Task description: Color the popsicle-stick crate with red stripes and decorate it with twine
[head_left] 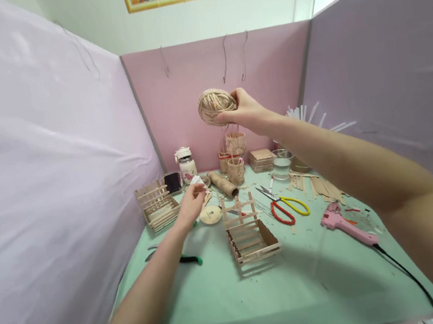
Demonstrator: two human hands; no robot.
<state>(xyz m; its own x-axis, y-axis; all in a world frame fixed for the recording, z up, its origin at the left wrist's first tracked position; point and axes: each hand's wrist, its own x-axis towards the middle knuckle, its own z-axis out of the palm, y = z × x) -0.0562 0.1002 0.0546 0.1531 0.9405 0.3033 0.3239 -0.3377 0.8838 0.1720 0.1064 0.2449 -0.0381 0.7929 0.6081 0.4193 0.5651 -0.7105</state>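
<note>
My right hand (248,108) is raised in front of the pink back panel and grips a ball of tan twine (213,106), thumb below and fingers behind. Low over the table, my left hand (192,203) has its fingers closed around a white paper-like piece (198,180); its exact kind is unclear. Just right of that hand lies a round pale disc (211,215). A small craft-stick crate with a fence-like back (255,252) stands at the table's middle, touched by neither hand.
A similar stick crate (162,215) sits at left, near a lidded jar (187,168). Scissors (282,212), a corded pink glue gun (349,225) and loose sticks (324,189) lie at right. Green-tipped pliers (191,259) lie under my left forearm. Behind are a twine roll (224,184) and a water bowl (282,164).
</note>
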